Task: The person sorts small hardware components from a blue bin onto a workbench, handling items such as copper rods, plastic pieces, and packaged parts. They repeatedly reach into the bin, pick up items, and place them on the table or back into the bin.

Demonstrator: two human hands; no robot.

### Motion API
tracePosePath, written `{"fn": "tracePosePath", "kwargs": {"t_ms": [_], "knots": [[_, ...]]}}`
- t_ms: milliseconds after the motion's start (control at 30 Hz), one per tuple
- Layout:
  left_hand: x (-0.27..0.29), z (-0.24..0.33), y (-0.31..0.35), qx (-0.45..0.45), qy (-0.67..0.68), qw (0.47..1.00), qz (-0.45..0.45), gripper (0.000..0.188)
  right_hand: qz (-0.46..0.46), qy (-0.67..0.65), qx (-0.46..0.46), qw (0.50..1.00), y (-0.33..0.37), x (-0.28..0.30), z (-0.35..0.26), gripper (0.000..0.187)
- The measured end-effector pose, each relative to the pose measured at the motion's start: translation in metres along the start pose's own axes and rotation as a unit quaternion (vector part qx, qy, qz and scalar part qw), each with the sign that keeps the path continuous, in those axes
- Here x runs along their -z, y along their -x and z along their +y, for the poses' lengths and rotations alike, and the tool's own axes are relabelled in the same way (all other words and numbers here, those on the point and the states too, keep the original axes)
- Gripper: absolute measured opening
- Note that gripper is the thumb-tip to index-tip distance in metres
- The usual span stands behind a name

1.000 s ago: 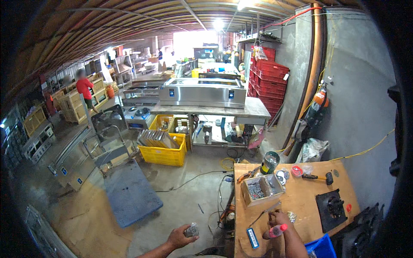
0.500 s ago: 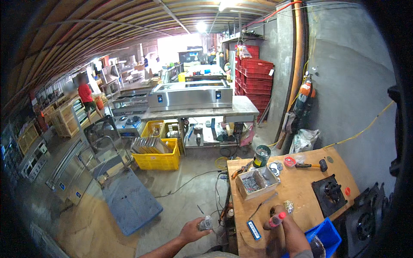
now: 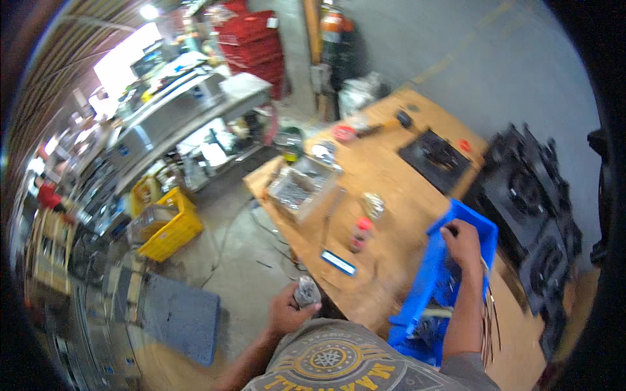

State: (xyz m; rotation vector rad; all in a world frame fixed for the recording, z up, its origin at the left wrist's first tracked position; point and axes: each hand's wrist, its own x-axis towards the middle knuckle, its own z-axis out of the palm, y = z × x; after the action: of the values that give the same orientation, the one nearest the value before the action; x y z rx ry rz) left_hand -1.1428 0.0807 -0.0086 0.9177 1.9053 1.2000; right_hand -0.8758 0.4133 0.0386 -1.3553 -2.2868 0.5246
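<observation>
Left hand (image 3: 287, 311) held low, just off the near edge of the bench (image 3: 391, 176), above the floor. Fingers (image 3: 295, 319) clenched around a small grey metal part (image 3: 306, 290); part projecting up out of the fist, upper end exposed, lower end hidden in the palm. Exact shape not resolved because of blur.

Right hand (image 3: 462, 242) placed at the top rim of the blue bin (image 3: 424, 287), on the right side of the bench. Fingers curled down over the rim into the bin; whether grasping anything inside, not determinable. Bin contents dark and blurred. Thin wires (image 3: 487, 319) hanging beside the right forearm.

Bench top between the two hands: red-capped tool (image 3: 358, 233) lying just left of the bin, small blue-and-white flat item (image 3: 338, 262) near the front edge, grey tray (image 3: 298, 189) of small metal pieces farther back, black square unit (image 3: 435, 156) toward the wall.

Floor to the left: yellow crate (image 3: 171, 228), grey mat (image 3: 179, 316). Steel table (image 3: 189, 104) and red crates (image 3: 251, 39) beyond.
</observation>
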Motion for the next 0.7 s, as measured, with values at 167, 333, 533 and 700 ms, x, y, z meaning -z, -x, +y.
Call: {"fn": "tracePosePath", "kwargs": {"t_ms": [167, 333, 533, 700], "knots": [[-0.047, 0.041, -0.038, -0.159, 0.043, 0.983, -0.083, 0.054, -0.050, 0.051, -0.089, 0.993, 0.051, 0.015, 0.039, 0.025], [-0.096, 0.097, -0.066, -0.200, -0.093, 0.958, -0.183, 0.055, -0.135, 0.100, -0.126, 0.978, 0.110, -0.008, 0.088, 0.033], [-0.191, 0.135, -0.082, -0.357, -0.226, 0.875, -0.237, 0.055, 0.064, -0.369, -0.091, 0.923, 0.140, 0.013, 0.030, 0.042], [-0.240, 0.130, -0.102, -0.391, -0.244, 0.848, -0.262, 0.053, 0.064, -0.271, -0.082, 0.957, 0.135, 0.001, 0.042, 0.036]]}}
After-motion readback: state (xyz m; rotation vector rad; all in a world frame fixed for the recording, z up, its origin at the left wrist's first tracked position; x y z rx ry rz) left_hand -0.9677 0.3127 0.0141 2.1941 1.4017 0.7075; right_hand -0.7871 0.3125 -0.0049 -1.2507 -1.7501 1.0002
